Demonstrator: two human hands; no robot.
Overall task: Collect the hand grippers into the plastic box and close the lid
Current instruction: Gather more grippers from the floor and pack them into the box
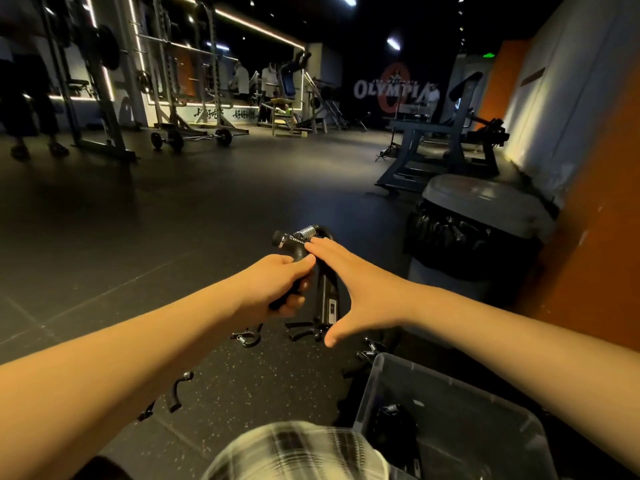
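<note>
Left hand (277, 285): grips raised hand gripper (304, 237) | right hand (356, 292): flat, fingertips at its spring | loose grippers (247, 337): scattered on floor (207, 220) below | plastic box (381, 372): open-topped, lower right, bin (485, 220) beyond

The hand gripper (327, 292) is black with a silver spring — the floor (242, 386) black too, flecked pale. The plaid cloth (294, 452) is cream and black — the wall (588, 271) orange and white, the bin (485, 202) grey.
</note>
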